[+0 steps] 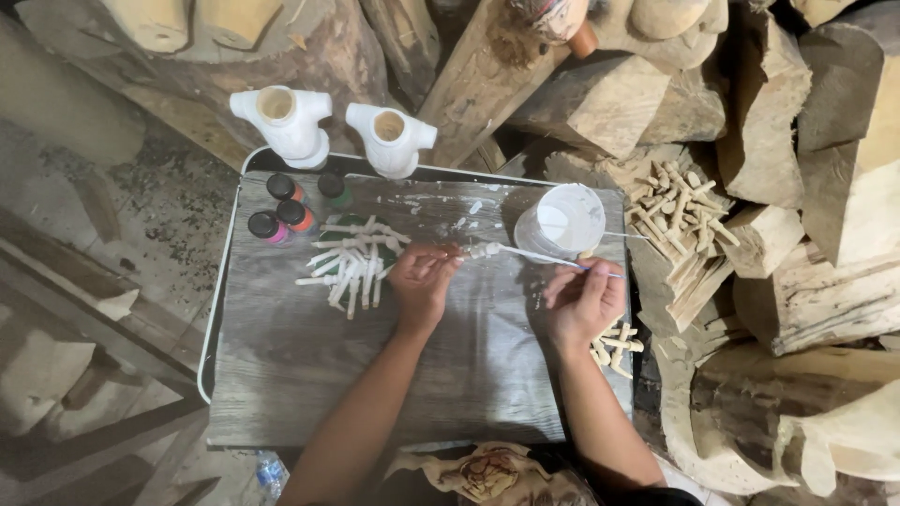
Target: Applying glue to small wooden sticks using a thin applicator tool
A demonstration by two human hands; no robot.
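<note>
My left hand [424, 279] pinches a small white-coated wooden piece [481, 250] over the grey wooden tabletop [309, 365]. My right hand [583, 298] grips a thin paintbrush [544, 258] whose tip touches that piece. A plastic cup of white paint [561, 220] stands just behind the brush. To the left of my left hand lies a pile of white-painted wooden pieces [349, 260].
Several small paint bottles [283, 208] stand at the table's back left. Two white carved torsos [333, 131] sit behind the table. Unpainted wooden pieces lie in a heap [680, 211] at right and in a small cluster [616, 345] by my right wrist. Logs surround the table.
</note>
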